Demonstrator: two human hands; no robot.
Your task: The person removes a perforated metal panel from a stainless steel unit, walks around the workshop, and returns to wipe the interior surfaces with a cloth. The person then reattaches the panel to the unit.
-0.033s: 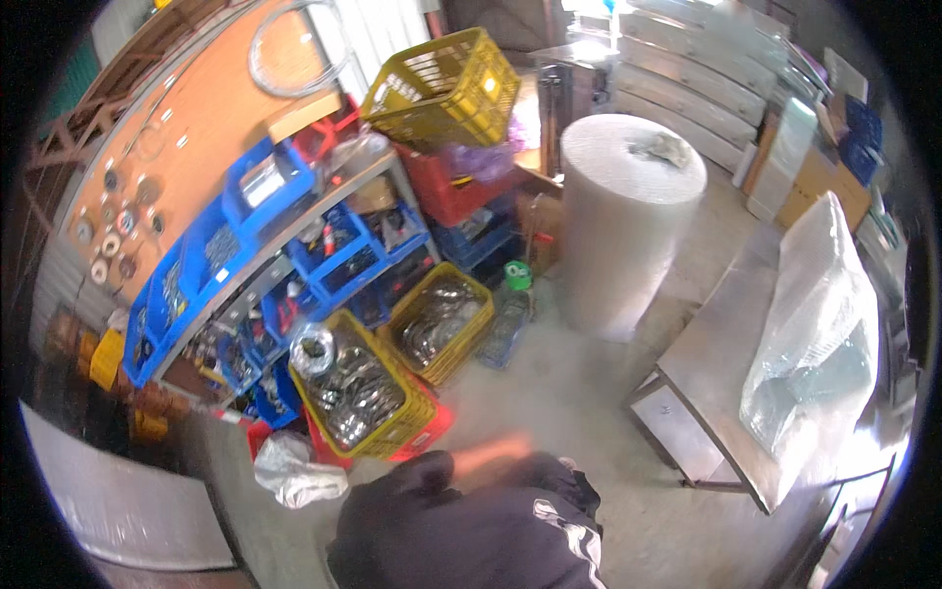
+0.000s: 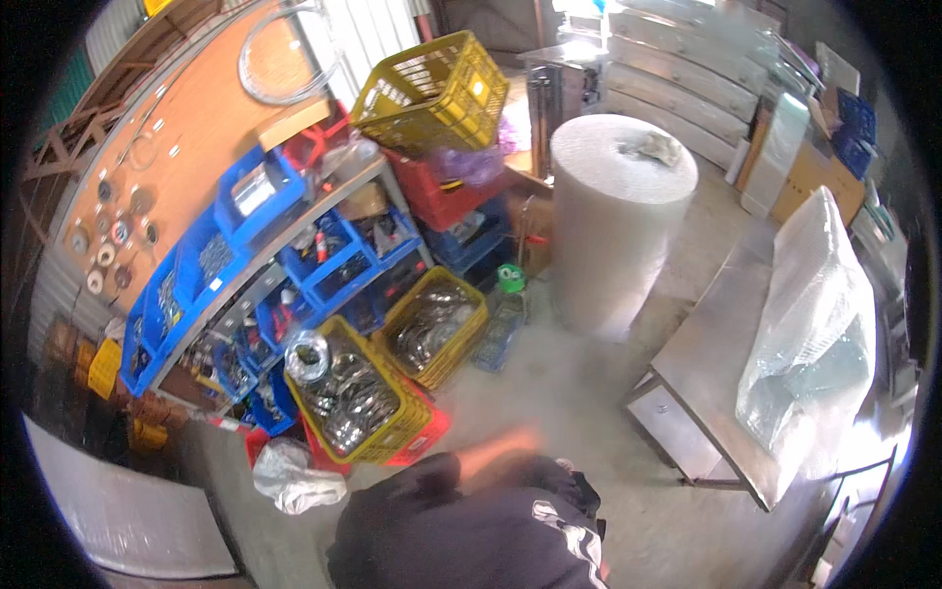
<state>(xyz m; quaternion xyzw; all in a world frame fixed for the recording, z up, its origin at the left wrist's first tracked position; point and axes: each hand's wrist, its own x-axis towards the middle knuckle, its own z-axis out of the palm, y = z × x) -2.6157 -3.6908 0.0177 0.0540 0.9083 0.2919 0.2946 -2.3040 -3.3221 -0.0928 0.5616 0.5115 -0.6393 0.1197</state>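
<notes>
Two filled yellow crates (image 2: 397,432), left of the left hand (image 2: 523,440) (blurred), apart

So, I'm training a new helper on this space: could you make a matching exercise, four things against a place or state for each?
Things:
1. Big roll
2. White bag
3. Table
4. Nearest yellow crate

Places or states:
A. Bearing a plastic-wrapped object
B. Standing on end
C. Holding shiny pieces
D. Crumpled

Pairs: 1-B; 2-D; 3-A; 4-C
</notes>
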